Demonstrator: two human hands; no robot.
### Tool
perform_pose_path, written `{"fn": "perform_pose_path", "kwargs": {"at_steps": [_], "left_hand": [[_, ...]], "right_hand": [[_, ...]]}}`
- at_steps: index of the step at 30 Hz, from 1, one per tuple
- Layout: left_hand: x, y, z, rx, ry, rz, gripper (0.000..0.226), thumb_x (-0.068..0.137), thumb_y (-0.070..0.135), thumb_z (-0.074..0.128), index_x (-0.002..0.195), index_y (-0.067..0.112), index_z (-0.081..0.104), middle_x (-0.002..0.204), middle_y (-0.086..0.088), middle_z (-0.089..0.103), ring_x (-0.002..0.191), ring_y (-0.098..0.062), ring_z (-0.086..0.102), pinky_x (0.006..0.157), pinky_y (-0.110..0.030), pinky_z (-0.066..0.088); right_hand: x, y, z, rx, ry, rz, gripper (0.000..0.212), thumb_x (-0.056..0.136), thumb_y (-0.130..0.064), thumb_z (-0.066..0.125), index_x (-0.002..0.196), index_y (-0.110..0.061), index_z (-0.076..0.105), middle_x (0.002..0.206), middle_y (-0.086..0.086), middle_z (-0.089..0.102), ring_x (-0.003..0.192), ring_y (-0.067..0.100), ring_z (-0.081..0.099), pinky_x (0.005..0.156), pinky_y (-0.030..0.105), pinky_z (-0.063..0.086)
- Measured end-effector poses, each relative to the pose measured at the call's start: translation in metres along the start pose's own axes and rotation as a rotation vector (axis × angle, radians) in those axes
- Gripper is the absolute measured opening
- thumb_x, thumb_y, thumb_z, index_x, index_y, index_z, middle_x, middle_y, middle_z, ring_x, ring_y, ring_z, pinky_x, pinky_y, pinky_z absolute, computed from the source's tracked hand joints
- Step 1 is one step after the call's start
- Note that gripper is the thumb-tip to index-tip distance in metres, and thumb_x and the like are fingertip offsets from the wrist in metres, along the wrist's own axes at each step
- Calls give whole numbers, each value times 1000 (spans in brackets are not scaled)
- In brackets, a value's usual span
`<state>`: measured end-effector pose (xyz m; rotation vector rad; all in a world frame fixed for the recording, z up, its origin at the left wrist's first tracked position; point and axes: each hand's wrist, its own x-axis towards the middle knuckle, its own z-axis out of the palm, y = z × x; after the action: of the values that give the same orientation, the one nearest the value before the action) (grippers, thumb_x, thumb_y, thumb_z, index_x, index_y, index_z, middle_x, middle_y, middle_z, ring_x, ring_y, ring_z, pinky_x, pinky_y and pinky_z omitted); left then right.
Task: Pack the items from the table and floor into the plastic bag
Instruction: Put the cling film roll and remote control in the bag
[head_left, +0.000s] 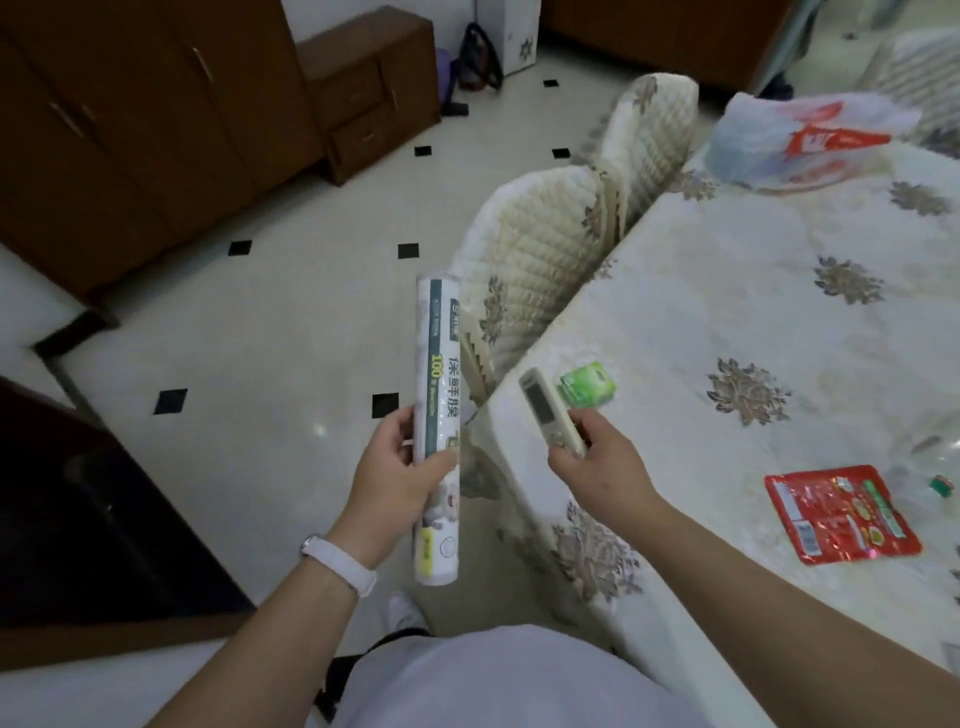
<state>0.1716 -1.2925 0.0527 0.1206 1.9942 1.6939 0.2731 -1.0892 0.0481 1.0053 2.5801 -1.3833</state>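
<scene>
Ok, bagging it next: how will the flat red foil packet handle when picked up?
The flat red foil packet lies thin on the patterned tablecloth, so probably light and floppy. Its glossy, crinkled surface may be slippery.

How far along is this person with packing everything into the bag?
Not far, it seems. Done: hard to say; the plastic bag lies at the far end of the table, its contents hidden. In hand: the left hand grips a roll of cling film, the right hand holds a remote control, neither near the bag. Left: a green packet and a red packet lie on the table.
</scene>
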Motion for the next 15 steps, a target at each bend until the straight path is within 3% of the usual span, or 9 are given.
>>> {"fn": "perform_pose_path", "kwargs": {"at_steps": [4, 15], "left_hand": [[36, 8, -78, -52, 0, 32, 45, 81, 2, 76, 113, 28, 59, 105, 0, 72, 89, -13, 70, 69, -23, 55], [122, 33, -228, -112, 136, 19, 46, 82, 4, 75, 121, 23, 57, 107, 0, 71, 89, -16, 71, 66, -26, 57]], "right_hand": [[37, -74, 52, -18, 44, -80, 24, 84, -26, 64, 105, -31, 56, 78, -7, 60, 62, 15, 58, 61, 41, 56], [112, -209, 136, 4, -14, -178, 23, 86, -29, 63, 107, -36, 56, 84, -9, 63, 69, 14, 62, 58, 32, 56]]}}
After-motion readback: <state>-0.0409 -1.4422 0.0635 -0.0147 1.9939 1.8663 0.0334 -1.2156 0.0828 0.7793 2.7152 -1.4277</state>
